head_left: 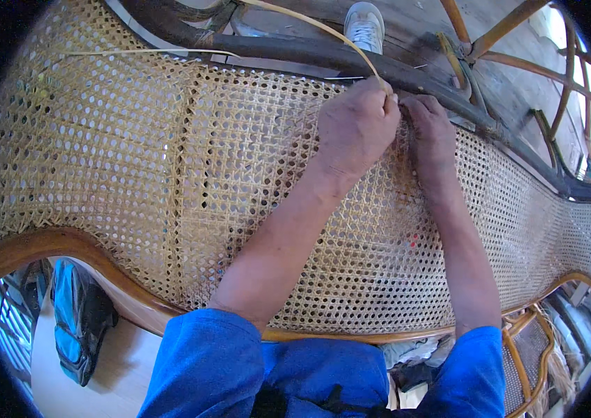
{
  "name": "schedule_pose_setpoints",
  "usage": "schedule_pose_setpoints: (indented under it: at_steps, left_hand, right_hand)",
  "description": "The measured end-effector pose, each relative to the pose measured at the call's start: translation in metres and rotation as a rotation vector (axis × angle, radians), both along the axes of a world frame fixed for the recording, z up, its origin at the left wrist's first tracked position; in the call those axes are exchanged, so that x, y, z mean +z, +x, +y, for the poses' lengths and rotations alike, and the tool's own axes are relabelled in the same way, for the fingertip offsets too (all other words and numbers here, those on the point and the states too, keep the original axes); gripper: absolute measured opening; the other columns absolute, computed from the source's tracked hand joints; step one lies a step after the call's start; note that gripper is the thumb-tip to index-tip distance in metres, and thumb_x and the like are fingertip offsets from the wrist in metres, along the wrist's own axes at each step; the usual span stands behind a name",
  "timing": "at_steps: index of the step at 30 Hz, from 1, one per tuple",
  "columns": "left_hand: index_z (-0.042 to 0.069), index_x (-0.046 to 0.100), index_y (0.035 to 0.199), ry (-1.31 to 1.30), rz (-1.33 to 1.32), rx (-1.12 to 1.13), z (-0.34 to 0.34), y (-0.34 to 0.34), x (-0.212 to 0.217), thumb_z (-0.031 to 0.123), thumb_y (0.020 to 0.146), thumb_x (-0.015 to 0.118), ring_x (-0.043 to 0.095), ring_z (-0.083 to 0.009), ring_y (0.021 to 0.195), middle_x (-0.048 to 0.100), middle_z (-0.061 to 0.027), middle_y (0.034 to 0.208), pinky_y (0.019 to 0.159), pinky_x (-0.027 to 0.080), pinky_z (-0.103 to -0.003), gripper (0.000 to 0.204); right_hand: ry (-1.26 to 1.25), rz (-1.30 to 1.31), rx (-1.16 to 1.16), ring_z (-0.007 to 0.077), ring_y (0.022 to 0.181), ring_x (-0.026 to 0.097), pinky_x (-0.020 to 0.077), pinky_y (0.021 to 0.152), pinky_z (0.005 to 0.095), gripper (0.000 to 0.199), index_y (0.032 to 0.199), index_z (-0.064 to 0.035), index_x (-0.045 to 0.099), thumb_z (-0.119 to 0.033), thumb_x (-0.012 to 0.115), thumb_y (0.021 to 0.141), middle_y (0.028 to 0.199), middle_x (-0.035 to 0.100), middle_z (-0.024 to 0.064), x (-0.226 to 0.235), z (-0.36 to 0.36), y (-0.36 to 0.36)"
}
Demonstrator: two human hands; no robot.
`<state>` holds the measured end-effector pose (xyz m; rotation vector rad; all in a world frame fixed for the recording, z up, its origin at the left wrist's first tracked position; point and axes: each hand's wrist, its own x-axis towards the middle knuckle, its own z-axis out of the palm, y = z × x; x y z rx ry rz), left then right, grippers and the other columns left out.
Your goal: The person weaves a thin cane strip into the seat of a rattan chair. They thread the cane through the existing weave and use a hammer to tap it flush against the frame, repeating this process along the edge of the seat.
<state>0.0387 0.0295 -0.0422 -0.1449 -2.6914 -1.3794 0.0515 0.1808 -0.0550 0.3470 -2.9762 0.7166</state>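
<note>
- Left hand [358, 129]: fingers closed, pinching the lower end of a pale cane strip [329, 29]; the free length arcs away to the far left, over the dark rail [274, 49].
- Right hand [433, 136]: fingers curled at the far edge of the woven cane panel [261, 132], just right of the left hand. Whether they grip a strand cannot be told.
- Work location: the panel spans left to right beneath both forearms, between the dark rail on the far side and a brown wooden rim [66, 239] on the near side.
- Completed, as judged: open mesh covers nearly all of the visible panel and reaches the near rim. No large unwoven area is visible.
- Outstanding, as judged: finishing along the far edge. The held strip is mostly free, a second loose strand [163, 51] lies across the far left part, and a short pale end [344, 78] projects just left of the left hand.
- Not verifiable: fixing of the mesh directly under the fingers, which the hands cover.
</note>
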Motion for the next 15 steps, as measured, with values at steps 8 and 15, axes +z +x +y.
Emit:
schedule_pose_setpoints:
  at_steps: [8,15]
  left_hand:
    - [0.003,0.065,0.09,0.174,-0.768,-0.094,-0.022,-0.02,0.029,0.05,0.089,0.048,0.063,-0.022,0.062,0.063,-0.0139,0.07,0.055,0.048,-0.033,0.05]
    - [-0.004,0.059,0.107,1.331,-1.122,-0.303,-0.046,-0.012,0.007,0.067,0.088,0.031,0.066,-0.0229,0.073,0.066,-0.0089,0.085,0.063,0.053,-0.032,0.079]
  right_hand:
    - [-0.128,-0.073,-0.089,0.0313,0.09,0.06,0.0483,0.078,0.0381,0.02,0.1,-0.0038,0.063,-0.011,0.06,0.081,0.096,0.062,0.014,0.013,0.013,-0.01]
    - [-0.338,-0.108,-0.316,0.0236,0.085,0.062,0.0475,0.078,0.0305,0.015,0.098,-0.0011,0.063,-0.007,0.06,0.085,0.092,0.064,0.012,0.042,0.001,0.021]
